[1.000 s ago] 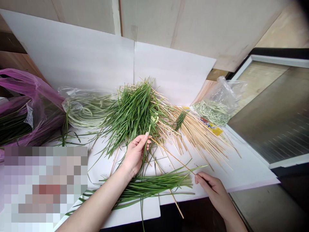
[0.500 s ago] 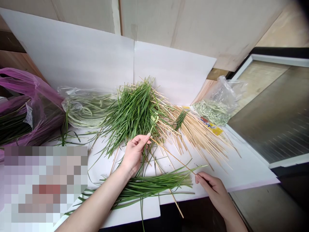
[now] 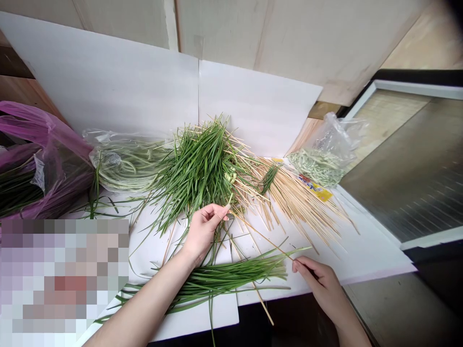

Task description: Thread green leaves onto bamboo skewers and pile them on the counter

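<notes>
My left hand is closed in a pinch on a short pale green stem, whose tip pokes up past the fingers. Between thumb and fingers, my right hand grips the lower end of a thin bamboo skewer. That skewer slants up to the left, its far end close to my left fingertips; whether it touches the stem is too small to tell. Beneath both hands lies a bundle of long green chives. Behind my left hand rises a heap of chive-topped skewers, with a pale coiled piece at its right side.
Bare bamboo skewers fan out to the right, beside a clear bag of chopped pale green pieces. Another clear bag holds long green stems. A purple bag stands far left. White board lines the wall; the white tabletop ends in front.
My left hand has shifted slightly down and right, and the stem's tip is a little lower. The right hand and skewer have hardly moved. The whole view has drifted slightly left.
</notes>
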A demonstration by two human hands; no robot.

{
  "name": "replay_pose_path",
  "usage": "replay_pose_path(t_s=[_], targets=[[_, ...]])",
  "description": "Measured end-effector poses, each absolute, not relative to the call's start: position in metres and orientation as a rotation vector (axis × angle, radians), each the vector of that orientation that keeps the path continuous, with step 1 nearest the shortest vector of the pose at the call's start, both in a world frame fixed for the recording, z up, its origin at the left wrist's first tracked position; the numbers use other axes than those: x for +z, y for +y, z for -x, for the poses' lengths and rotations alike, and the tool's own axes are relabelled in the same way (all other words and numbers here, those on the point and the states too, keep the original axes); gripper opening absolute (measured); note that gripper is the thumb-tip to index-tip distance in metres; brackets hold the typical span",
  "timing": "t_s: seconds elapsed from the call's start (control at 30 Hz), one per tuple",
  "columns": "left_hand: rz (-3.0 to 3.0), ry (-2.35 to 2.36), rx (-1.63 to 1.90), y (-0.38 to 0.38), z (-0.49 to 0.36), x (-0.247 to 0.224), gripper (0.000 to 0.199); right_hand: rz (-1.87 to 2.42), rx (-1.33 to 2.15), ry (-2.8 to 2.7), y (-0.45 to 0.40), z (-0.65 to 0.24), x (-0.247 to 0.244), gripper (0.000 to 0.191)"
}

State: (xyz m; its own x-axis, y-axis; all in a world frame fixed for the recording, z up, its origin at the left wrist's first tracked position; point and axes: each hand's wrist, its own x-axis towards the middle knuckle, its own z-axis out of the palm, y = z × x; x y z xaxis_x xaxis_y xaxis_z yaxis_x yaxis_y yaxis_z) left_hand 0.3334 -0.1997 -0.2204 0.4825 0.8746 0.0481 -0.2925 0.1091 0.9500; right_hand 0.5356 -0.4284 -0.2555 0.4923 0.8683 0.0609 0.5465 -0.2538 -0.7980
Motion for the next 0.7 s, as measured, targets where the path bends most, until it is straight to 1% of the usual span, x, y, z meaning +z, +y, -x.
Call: replay_pose_path(t_s=[0.1,0.33,0.53,0.7], targets=[[-1.179,0.621,0.95,-0.201,-0.333,-0.217,0.027,1.914,0.493,-1.138,-0.427,-0.532,-0.255,0.037],[-1.199,0.612,1.05,-0.2,-0.33,-0.216,0.019,1.903,0.549,-1.167,-0.426,-0.531,-0.252,0.035],[-1.174,0.617,1.013,-0.202,-0.333,-0.219,0.023,1.91,0.508,-1.134,-0.424,-0.528,-0.253,0.036],[-1.21,0.606,0.914,-0.207,-0.336,-0.222,0.03,1.86,0.491,-1.133,-0.418,-0.514,-0.253,0.036]])
